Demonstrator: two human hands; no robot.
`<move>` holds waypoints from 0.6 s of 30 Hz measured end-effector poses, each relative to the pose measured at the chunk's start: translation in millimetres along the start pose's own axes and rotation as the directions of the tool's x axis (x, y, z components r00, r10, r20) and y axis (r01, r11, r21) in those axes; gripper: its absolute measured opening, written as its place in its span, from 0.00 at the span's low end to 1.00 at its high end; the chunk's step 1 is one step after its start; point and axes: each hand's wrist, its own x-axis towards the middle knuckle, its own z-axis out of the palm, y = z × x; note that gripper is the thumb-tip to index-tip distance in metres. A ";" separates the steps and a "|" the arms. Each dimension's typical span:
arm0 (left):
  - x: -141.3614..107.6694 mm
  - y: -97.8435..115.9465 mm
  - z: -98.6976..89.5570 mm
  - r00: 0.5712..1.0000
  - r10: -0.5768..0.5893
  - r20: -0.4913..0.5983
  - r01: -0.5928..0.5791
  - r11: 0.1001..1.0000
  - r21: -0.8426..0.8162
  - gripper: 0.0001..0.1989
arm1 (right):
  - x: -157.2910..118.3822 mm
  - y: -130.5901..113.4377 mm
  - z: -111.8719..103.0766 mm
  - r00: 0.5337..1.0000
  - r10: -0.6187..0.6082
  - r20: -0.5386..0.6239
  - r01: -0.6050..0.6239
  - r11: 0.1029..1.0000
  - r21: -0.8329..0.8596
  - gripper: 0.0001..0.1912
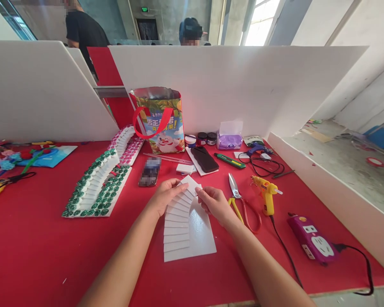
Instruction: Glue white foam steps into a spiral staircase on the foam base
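Observation:
A white foam-board panel (202,232) lies on the red table before me, with a curved row of overlapping white strips (176,230) rising along its left side like steps. My left hand (167,195) grips the far left end of the row, its thumb lying on the topmost white strip (189,182). At the right edge of that same strip, my right hand (215,204) is closed in a pinch, thumb and forefinger together. Its other fingers curl under and are partly hidden. Some small white pieces (184,169) lie just beyond my hands.
Red-handled scissors (235,189), a yellow glue gun (266,194) and a purple power strip (312,238) lie to the right. Phones (149,171), a green cutter (229,160) and a printed bag (161,123) are farther back. Green-decorated stair models (97,187) stand left. White partitions (227,85) enclose the table; people are beyond.

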 end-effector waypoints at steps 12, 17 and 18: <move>3.9 -2.1 2.4 0.999 -0.032 0.039 0.034 0.997 -0.062 0.20 | 1.6 4.9 5.5 1.000 -0.010 -0.008 0.010 1.000 0.004 0.25; 5.3 -1.0 1.0 0.996 -0.057 0.064 0.062 0.995 -0.074 0.20 | 2.3 4.3 5.0 1.000 0.011 -0.007 -0.011 1.000 0.009 0.26; 5.7 -1.1 0.4 0.996 -0.057 0.070 0.062 0.995 -0.072 0.20 | 2.5 4.2 4.5 1.000 0.017 -0.007 -0.017 1.000 0.008 0.26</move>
